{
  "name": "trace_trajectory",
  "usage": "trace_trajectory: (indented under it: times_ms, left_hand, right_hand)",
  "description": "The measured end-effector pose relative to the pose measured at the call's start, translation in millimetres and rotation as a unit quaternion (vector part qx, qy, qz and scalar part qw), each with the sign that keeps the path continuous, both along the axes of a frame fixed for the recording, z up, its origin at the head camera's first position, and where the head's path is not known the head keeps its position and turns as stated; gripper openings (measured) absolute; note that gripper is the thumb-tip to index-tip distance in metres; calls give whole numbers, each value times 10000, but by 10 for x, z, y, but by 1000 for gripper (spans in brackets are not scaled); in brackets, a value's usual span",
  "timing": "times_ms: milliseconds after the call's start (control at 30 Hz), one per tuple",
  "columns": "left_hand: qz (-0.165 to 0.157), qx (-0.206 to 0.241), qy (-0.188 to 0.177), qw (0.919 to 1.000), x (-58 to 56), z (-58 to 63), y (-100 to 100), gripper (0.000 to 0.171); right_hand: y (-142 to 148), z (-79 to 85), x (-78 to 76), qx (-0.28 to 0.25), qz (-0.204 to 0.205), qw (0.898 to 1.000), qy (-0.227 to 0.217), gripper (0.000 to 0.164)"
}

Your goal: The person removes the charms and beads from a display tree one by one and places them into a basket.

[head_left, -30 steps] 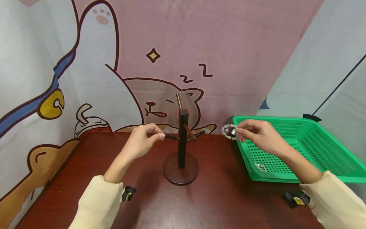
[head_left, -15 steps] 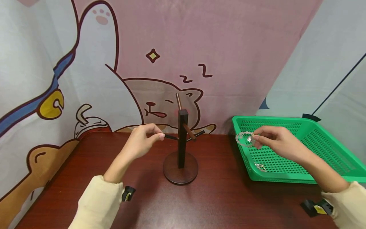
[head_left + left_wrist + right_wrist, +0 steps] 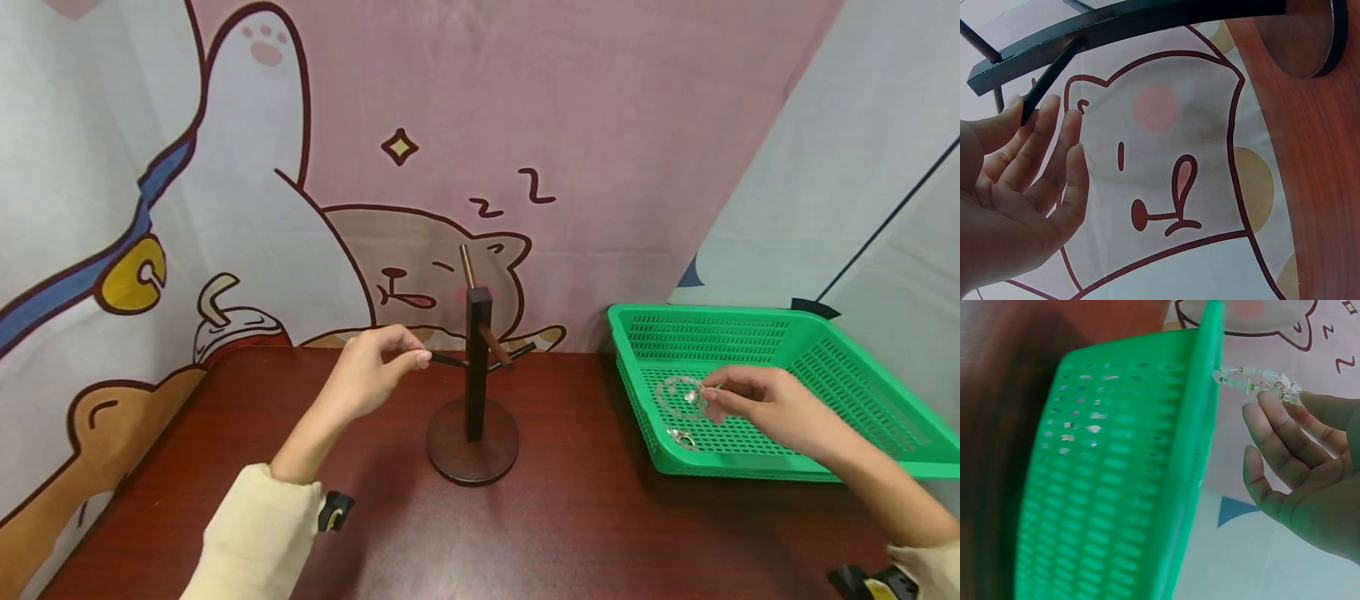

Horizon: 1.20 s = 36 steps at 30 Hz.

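My left hand (image 3: 375,371) pinches the end of a dark peg (image 3: 1047,84) on a wooden stand (image 3: 476,375) with a round base. The stand is upright, and its other pegs in view carry nothing. My right hand (image 3: 772,408) pinches a clear beaded bracelet (image 3: 1254,381) with a small shiny charm, between thumb and index finger. In the head view the bracelet overlaps the inside of the green basket (image 3: 738,468); the right wrist view has it up at the basket's rim level. A second piece of jewelry (image 3: 682,438), silvery and clear, lies inside the basket near its front left corner.
The stand and basket rest on a reddish-brown wooden table (image 3: 570,517), the basket to the right. Behind the table hangs a cloth backdrop (image 3: 630,150) printed with cartoon animals.
My right hand has moved right and downward with the bracelet, from beside the basket's left edge to over its inside. My left hand has stayed on the peg.
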<state>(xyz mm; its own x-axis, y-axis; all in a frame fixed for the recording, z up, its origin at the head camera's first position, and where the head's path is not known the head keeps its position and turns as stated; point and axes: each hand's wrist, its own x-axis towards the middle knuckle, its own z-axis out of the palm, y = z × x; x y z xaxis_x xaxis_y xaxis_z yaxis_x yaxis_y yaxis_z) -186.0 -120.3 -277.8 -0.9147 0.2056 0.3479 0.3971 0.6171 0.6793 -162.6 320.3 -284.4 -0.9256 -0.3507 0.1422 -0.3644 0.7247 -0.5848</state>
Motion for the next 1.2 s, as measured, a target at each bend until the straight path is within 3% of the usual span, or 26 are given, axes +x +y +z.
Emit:
trace_trajectory:
  times_ms: [200, 467, 933, 1200]
  left_hand:
    - [-54, 165, 60, 9998, 4, -21, 16, 8]
    - [-6, 189, 90, 9998, 18, -28, 23, 9]
    - [69, 38, -135, 9999, 35, -40, -20, 16]
    - [67, -197, -328, 9992, 79, -95, -196, 19]
  right_hand:
    - [105, -171, 36, -9, -92, 10000, -4, 11]
    - [187, -268, 42, -40, -299, 9993, -201, 16]
    - [132, -219, 14, -91, -348, 9989, -285, 20]
    - [22, -223, -5, -18, -434, 9990, -81, 21]
